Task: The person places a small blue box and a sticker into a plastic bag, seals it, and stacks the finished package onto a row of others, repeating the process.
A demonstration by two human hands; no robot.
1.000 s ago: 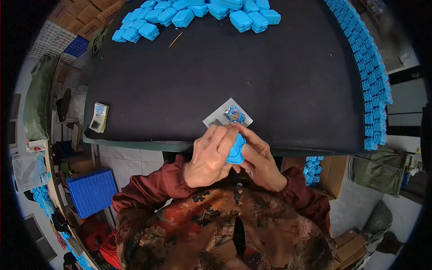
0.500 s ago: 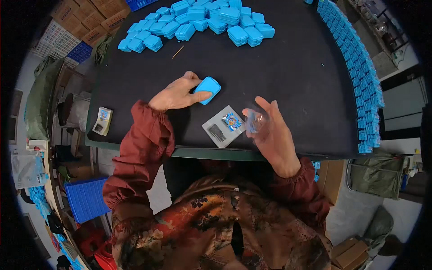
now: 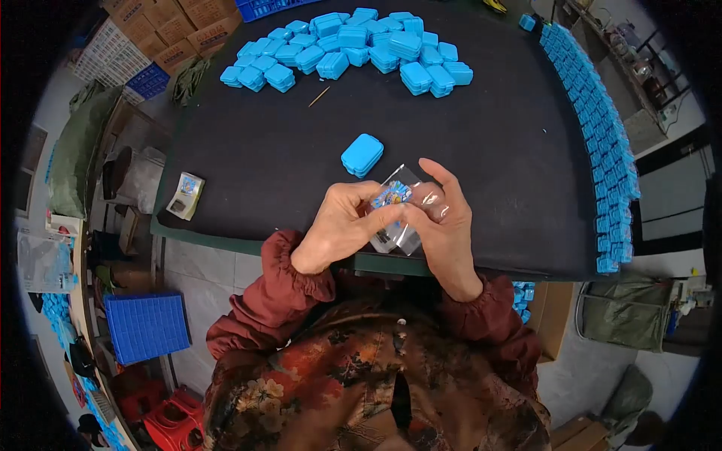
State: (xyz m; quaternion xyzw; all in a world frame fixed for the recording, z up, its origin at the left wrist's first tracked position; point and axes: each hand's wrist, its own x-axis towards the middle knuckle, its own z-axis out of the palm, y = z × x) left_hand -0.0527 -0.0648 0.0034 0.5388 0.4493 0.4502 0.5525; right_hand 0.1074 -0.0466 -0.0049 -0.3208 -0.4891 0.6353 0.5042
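Both hands meet over a clear plastic bag [image 3: 410, 239] near the table's front edge. My left hand [image 3: 338, 225] pinches the bag from the left, thumb and fingers pressed together. My right hand [image 3: 447, 229] holds the bag's right side between thumb and fingers, with its index finger raised. Beneath or behind the clear film shows a colourful printed card [image 3: 392, 195], partly covered by my fingers; whether it lies inside the bag I cannot tell. Just beyond the hands, a light-blue box [image 3: 362, 155] rests on the black table.
Many blue boxes [image 3: 353, 37] are heaped at the table's far side, with a thin stick [image 3: 319, 97] before them. Wrapped blue boxes [image 3: 598, 143] line the right edge. A stack of cards [image 3: 186, 196] lies at the left. A blue crate [image 3: 147, 328] stands below left.
My left hand has let go of the blue box, now on the table, and moved right to the bag. My right hand has come slightly left, and the view has shifted.
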